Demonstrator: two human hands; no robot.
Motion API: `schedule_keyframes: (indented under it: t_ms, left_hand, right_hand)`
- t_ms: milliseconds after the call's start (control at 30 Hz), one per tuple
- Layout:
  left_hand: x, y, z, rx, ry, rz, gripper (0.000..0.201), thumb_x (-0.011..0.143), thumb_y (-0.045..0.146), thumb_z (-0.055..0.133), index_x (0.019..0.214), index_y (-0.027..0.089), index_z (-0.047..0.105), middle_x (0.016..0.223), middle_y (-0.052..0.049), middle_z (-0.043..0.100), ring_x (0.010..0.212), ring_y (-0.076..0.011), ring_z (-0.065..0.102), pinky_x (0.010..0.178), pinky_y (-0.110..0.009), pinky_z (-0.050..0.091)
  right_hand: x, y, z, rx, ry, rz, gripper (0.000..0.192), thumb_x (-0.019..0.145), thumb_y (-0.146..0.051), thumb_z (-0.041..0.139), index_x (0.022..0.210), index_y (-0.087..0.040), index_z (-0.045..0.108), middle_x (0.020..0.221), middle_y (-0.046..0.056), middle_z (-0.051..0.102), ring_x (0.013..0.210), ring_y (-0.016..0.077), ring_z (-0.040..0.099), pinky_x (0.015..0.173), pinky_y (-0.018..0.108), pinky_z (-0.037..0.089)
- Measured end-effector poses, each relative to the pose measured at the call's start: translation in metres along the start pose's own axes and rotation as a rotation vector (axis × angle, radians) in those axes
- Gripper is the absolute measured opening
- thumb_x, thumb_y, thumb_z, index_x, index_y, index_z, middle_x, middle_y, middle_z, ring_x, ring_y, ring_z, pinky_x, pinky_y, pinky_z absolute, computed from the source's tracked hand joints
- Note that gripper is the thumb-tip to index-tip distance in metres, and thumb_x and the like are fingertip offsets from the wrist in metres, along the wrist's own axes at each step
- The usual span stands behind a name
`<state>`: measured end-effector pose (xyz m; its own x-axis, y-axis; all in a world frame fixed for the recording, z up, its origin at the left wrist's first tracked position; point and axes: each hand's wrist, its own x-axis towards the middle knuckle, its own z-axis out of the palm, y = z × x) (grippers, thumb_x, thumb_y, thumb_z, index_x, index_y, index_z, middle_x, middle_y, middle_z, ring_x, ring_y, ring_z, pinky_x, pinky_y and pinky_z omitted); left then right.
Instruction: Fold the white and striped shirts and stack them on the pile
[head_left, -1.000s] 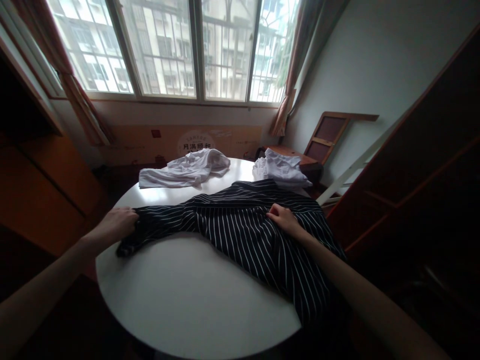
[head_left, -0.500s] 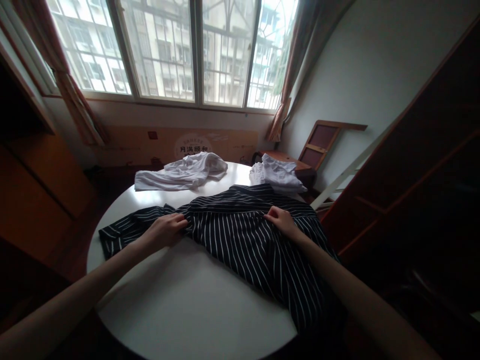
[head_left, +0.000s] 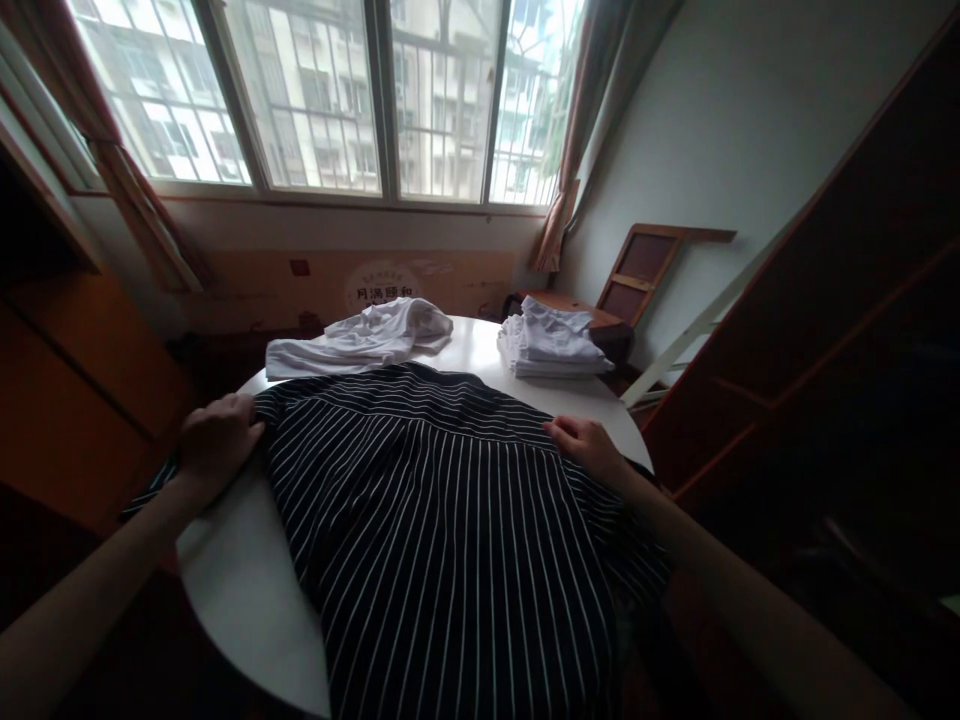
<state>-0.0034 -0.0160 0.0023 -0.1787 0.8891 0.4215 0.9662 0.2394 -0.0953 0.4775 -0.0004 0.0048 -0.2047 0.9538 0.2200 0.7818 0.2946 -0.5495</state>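
A black shirt with white stripes (head_left: 457,520) lies spread across the round white table (head_left: 240,600), back side up, its lower part reaching past the near edge. My left hand (head_left: 221,440) is closed on the shirt at its left shoulder, near the table's left edge. At the right shoulder my right hand (head_left: 589,445) pinches the cloth between thumb and fingers. One sleeve hangs down beyond my left hand, and the other drapes below my right forearm.
A loose white garment (head_left: 360,338) lies at the table's far left, and a stack of folded white clothes (head_left: 553,340) at the far right. Behind stand a wooden chair (head_left: 641,275) and a barred window (head_left: 322,100). A dark wooden cabinet (head_left: 780,370) rises on the right.
My left hand has moved left with the shirt's shoulder, and the bunched shirt is now spread wide across the table. My right hand has shifted slightly right, still gripping the cloth.
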Motion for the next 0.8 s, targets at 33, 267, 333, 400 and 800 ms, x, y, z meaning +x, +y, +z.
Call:
schedule_keyframes:
  t_ms: [33, 267, 333, 400, 800]
  left_hand:
    - [-0.005, 0.001, -0.002, -0.050, -0.078, -0.043, 0.028, 0.078, 0.041, 0.042, 0.073, 0.016, 0.055, 0.077, -0.010, 0.056, 0.078, -0.0284, 0.054, 0.065, -0.034, 0.038]
    - [-0.006, 0.003, 0.010, -0.427, -0.397, -0.191, 0.052, 0.074, 0.064, 0.032, 0.067, 0.018, 0.057, 0.072, -0.011, 0.063, 0.070, -0.0270, 0.058, 0.058, -0.030, 0.041]
    - [0.002, 0.002, 0.019, -0.516, -0.428, -0.214, 0.050, 0.072, 0.064, 0.036, 0.066, 0.018, 0.057, 0.071, -0.010, 0.064, 0.069, -0.0254, 0.059, 0.057, -0.029, 0.042]
    - [0.008, 0.003, 0.026, -0.591, -0.447, -0.194, 0.044, 0.070, 0.059, 0.043, 0.070, 0.017, 0.058, 0.073, -0.010, 0.066, 0.070, -0.0240, 0.061, 0.057, -0.027, 0.043]
    - [0.011, 0.030, 0.029, -0.613, -0.225, -0.192, 0.019, 0.069, 0.031, 0.048, 0.076, 0.018, 0.059, 0.081, -0.007, 0.064, 0.080, -0.0242, 0.059, 0.069, -0.029, 0.044]
  right_hand:
    - [-0.004, 0.005, -0.007, -0.026, -0.032, 0.026, 0.038, 0.080, -0.045, 0.039, 0.054, -0.018, 0.046, 0.047, -0.002, 0.050, 0.048, 0.0114, 0.046, 0.051, 0.024, 0.032]
    - [-0.036, 0.030, -0.029, -0.178, -0.188, 0.161, 0.036, 0.077, -0.052, 0.045, 0.073, -0.018, 0.057, 0.055, 0.000, 0.056, 0.053, 0.0140, 0.052, 0.051, 0.024, 0.034]
    - [-0.039, 0.034, -0.028, -0.302, -0.153, 0.252, 0.039, 0.074, -0.050, 0.051, 0.095, -0.017, 0.056, 0.063, 0.002, 0.061, 0.060, 0.0175, 0.056, 0.053, 0.025, 0.035]
    - [-0.037, 0.039, -0.026, -0.442, -0.142, 0.339, 0.044, 0.072, -0.046, 0.054, 0.104, -0.016, 0.053, 0.073, 0.006, 0.064, 0.069, 0.0217, 0.059, 0.055, 0.026, 0.036]
    - [0.032, 0.061, -0.028, -0.495, -0.049, 0.368, 0.025, 0.078, -0.016, 0.041, 0.098, -0.010, 0.055, 0.087, 0.014, 0.065, 0.081, 0.0223, 0.061, 0.069, 0.028, 0.042]
